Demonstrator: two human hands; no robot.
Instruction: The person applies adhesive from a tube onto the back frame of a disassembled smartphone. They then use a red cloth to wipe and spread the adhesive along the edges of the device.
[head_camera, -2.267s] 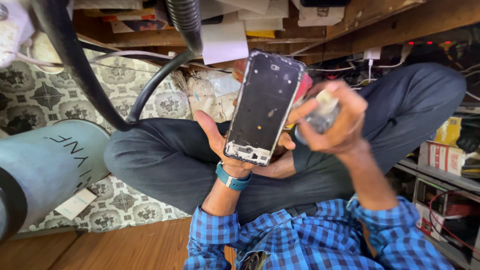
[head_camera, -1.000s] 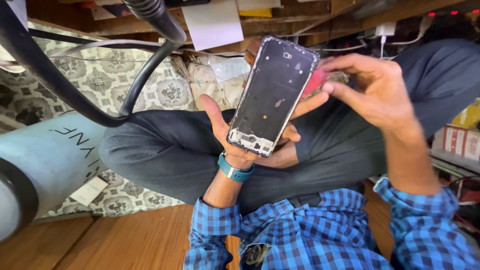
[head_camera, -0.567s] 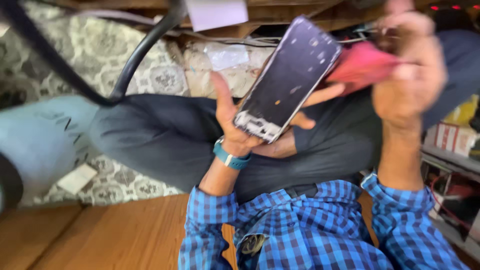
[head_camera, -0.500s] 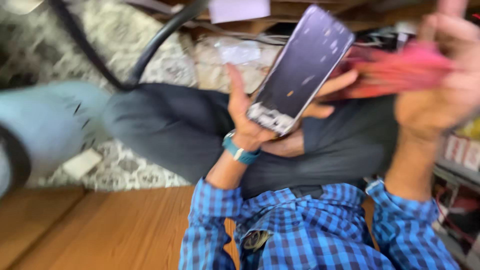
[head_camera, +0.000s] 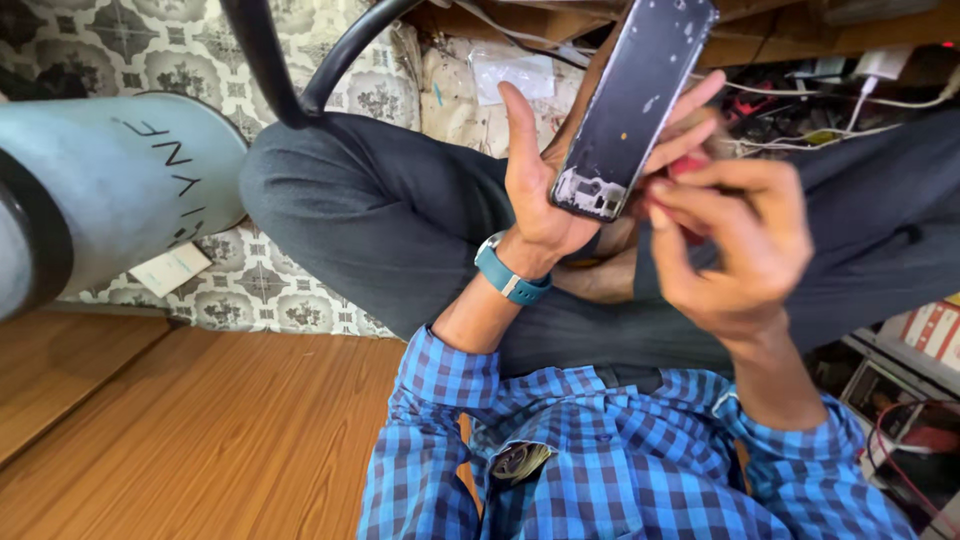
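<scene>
Phone (head_camera: 634, 105) above crossed legs (head_camera: 400, 230), grey cylinder (head_camera: 110, 215) leftward

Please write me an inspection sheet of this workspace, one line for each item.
Surface: wooden floor; patterned mat under the crossed legs.
Job's things: dark phone frame, upright, tilted; small red piece beside it, kind unclear.
Clutter: grey cylinder on its side; paper tag.
Grippers: left hand holds the phone frame; right hand pinches the red piece.
Cables: black hose; tangled wires.
Surroundings: boxes at right.
</scene>
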